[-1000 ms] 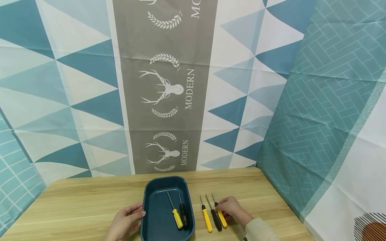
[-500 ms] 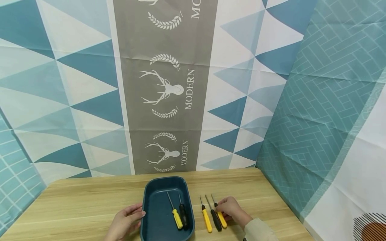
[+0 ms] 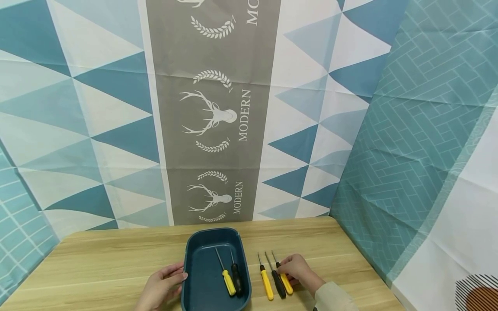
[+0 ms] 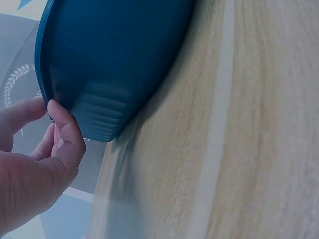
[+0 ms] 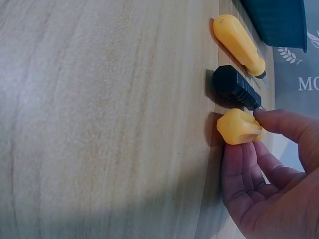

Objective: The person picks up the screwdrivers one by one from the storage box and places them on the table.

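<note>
My left hand (image 3: 165, 285) pinches the left rim of a dark blue plastic tray (image 3: 187, 255), thumb on one side and fingers on the other; the left wrist view shows this rim hold on the tray (image 4: 99, 64). Right of the tray, my right hand (image 3: 301, 270) holds a yellow-handled screwdriver (image 3: 287, 283) between thumb and fingers, as the yellow handle (image 5: 237, 127) shows in the right wrist view. Beside it lie a black-handled screwdriver (image 3: 278, 285) and another yellow-handled screwdriver (image 3: 267, 285), shafts pointing away from me.
Inside the tray lie a bright yellow screwdriver (image 3: 228, 283) and a black screwdriver (image 3: 236, 278), side by side toward its right wall. The wooden table (image 3: 116, 259) meets a patterned cloth backdrop (image 3: 210, 129) at its far edge, with a teal cloth (image 3: 389, 194) along the right.
Almost nothing differs. The screwdriver under my right hand has shifted very slightly left; the left hand and tray stay put.
</note>
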The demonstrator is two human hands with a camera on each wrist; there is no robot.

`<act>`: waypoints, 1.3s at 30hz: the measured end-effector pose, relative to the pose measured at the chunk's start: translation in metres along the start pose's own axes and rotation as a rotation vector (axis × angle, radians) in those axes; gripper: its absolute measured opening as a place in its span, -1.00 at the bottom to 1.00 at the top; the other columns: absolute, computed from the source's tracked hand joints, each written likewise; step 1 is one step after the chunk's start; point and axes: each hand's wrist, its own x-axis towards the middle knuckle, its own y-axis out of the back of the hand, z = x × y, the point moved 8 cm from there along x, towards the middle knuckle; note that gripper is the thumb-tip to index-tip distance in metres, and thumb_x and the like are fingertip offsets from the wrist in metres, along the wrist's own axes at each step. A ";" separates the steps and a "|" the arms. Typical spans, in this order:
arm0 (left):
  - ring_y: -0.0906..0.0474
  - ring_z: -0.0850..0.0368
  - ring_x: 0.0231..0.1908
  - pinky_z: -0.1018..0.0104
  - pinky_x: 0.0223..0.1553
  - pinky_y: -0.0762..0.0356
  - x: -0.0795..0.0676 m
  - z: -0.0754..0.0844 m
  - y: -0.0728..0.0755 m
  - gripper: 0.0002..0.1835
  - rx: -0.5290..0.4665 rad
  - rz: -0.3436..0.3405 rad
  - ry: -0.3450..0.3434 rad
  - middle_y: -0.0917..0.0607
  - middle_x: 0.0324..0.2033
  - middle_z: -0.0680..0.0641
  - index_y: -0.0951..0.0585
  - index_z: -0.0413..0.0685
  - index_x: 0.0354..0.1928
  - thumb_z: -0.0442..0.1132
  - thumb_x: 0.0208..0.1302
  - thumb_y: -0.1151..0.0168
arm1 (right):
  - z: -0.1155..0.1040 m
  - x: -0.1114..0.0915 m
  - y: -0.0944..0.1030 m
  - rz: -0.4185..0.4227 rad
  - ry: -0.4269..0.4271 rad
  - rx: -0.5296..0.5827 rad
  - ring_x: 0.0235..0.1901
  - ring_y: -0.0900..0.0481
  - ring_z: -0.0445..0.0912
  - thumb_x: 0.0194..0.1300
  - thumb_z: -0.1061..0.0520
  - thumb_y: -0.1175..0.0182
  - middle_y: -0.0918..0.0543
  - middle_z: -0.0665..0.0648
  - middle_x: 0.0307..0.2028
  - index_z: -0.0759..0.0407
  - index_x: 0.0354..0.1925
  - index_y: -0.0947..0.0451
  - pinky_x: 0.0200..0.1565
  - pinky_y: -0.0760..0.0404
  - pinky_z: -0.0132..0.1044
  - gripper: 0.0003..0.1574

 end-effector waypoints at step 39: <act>-0.57 0.13 -0.26 0.22 -0.30 -0.57 0.001 0.000 0.001 -0.40 0.000 -0.004 -0.007 -0.60 -0.07 -0.23 -0.36 -0.44 0.20 -0.32 0.13 -0.29 | 0.006 -0.001 0.004 -0.002 -0.015 0.039 -0.54 -0.51 -0.13 0.10 0.16 -0.29 -0.54 0.09 -0.49 0.28 -0.24 -0.57 -0.50 -0.55 -0.31 -0.74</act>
